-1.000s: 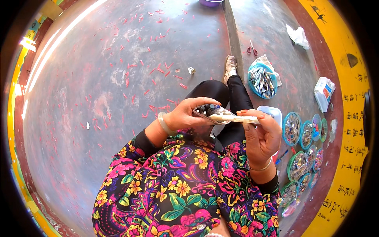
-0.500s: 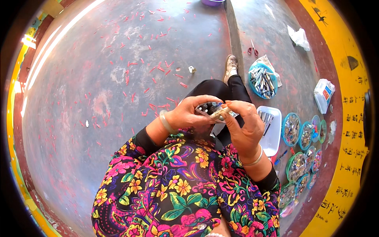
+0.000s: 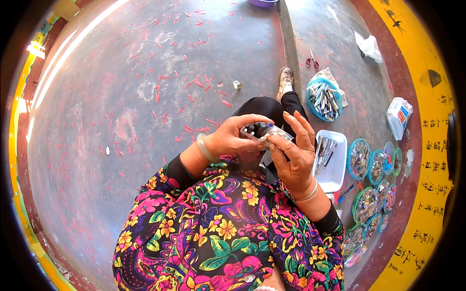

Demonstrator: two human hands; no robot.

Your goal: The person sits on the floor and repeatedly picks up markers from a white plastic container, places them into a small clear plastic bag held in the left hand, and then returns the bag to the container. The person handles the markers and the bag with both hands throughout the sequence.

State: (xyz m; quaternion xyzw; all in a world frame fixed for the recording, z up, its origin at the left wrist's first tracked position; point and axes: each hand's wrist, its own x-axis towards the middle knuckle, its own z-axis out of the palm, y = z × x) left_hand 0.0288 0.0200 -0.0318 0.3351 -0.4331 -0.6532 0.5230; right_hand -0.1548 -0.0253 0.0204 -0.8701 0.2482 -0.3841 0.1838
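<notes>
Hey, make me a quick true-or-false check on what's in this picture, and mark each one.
1. The left hand holds a clear container. True.
2. The right hand lies on the floor. False: it is raised at the clear container.
3. The white tray has pens in it. True.
4. The scissors lie in the white tray. False: they lie on the floor, beyond the tray.
5. The blue basket is empty. False: it is full of pen-like pieces.

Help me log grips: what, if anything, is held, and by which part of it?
The left hand holds a clear container of pen-like pieces by opposite sides; whether the right hand, at its right end, grips anything cannot be told.
</notes>
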